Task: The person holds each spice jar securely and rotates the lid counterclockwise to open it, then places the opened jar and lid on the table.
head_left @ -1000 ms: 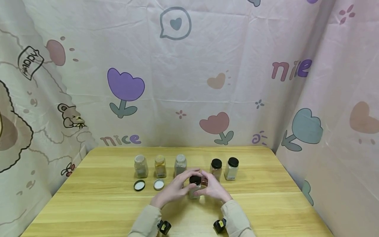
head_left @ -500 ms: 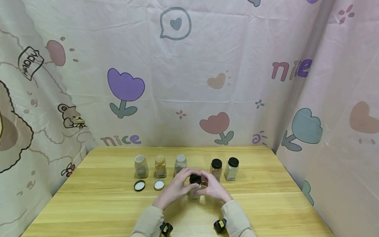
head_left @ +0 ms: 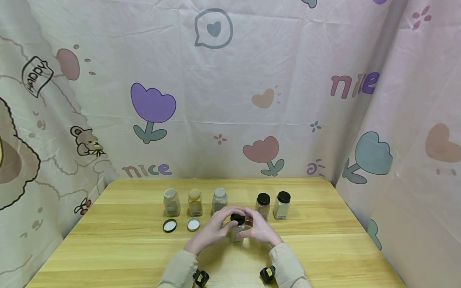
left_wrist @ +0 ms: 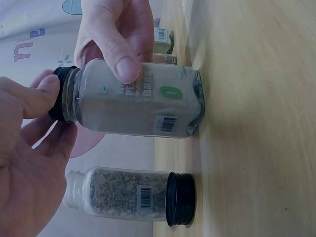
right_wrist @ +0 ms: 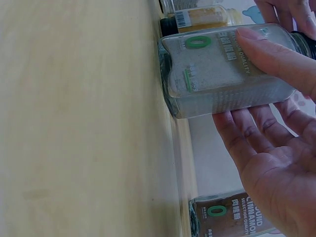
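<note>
A square spice jar with pale grey-beige powder stands upright on the table, wearing a black lid. My left hand pinches this lid between thumb and fingers. Lower down, my right hand grips the jar's body, thumb on one face and fingers on the opposite side, as the right wrist view shows. Behind the left hand is a lidless jar of coarse grey bits; a black lid lies in front of it. The hands cover part of the held jar in the head view.
Two more lidless jars, one greyish and one yellow, stand at the back left, with upturned lids before them. At right stand a brown cinnamon jar and a white jar, both black-lidded. A patterned curtain hangs behind.
My left hand and wrist shift slightly right, then back left, with the fingers turning around the lid. My right hand and the jar stay nearly still.
</note>
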A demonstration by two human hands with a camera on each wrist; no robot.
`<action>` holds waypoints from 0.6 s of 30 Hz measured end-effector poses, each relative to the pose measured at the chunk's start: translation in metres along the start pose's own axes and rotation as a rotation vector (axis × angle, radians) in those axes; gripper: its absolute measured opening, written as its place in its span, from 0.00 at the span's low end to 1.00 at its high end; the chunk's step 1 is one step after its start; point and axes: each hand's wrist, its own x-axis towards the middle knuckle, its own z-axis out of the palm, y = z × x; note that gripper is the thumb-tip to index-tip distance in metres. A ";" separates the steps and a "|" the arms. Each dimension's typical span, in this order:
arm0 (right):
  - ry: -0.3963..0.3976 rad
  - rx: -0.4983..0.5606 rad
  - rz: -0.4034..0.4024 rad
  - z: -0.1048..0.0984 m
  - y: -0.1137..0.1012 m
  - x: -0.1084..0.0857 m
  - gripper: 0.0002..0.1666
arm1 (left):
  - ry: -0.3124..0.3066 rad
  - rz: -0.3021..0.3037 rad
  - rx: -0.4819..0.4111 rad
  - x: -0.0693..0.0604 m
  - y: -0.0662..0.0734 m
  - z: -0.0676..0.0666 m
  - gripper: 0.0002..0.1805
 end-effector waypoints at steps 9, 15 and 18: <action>-0.007 0.012 0.011 0.000 -0.001 -0.001 0.38 | 0.037 -0.053 0.047 0.000 0.001 0.001 0.21; -0.012 0.010 -0.014 0.000 0.000 -0.001 0.40 | -0.088 -0.069 -0.066 -0.002 0.005 -0.008 0.20; -0.009 0.017 -0.006 0.000 0.001 0.000 0.39 | -0.122 -0.092 -0.076 -0.001 0.006 -0.010 0.20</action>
